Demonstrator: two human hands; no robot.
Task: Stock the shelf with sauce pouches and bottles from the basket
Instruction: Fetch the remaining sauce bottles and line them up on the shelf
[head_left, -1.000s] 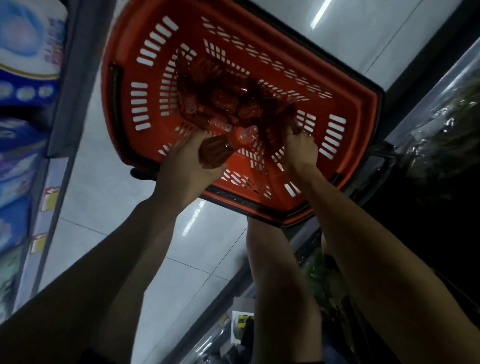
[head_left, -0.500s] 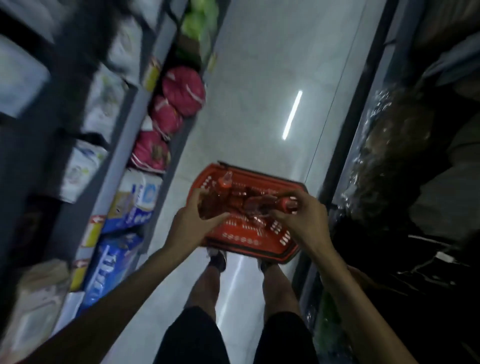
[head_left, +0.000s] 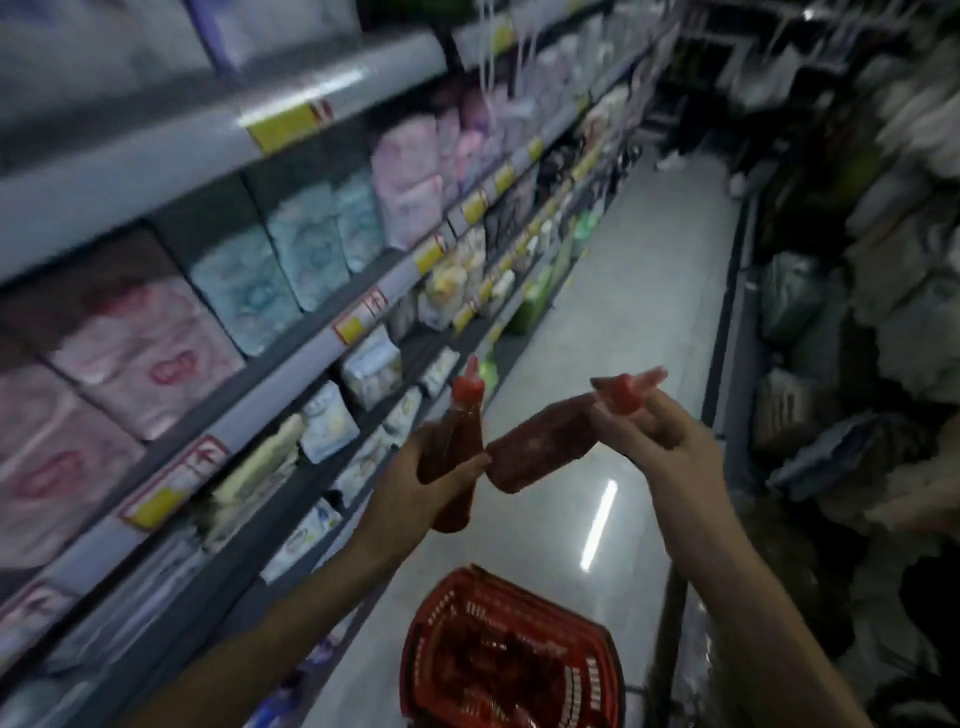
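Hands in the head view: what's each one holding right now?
Left hand: grips the upright sauce bottle around its body.
Right hand: holds the tilted sauce bottle near its cap.

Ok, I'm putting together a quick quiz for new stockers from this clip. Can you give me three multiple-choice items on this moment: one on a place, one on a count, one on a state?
1. Where is the red basket?
A. hooked on a forearm
B. on the floor, below the hands
C. on a trolley

2. How many sauce bottles are held?
A. one
B. two
C. four

3. How does the right hand hold the right bottle?
A. by the cap end, tilted
B. upright, by the base
C. flat on an open palm

Key: 1 B, it sits low in the aisle. 2 B, the left hand grips the left bottle and the right hand grips another. 3 A, the fingers pinch near the cap and the body slants down-left.
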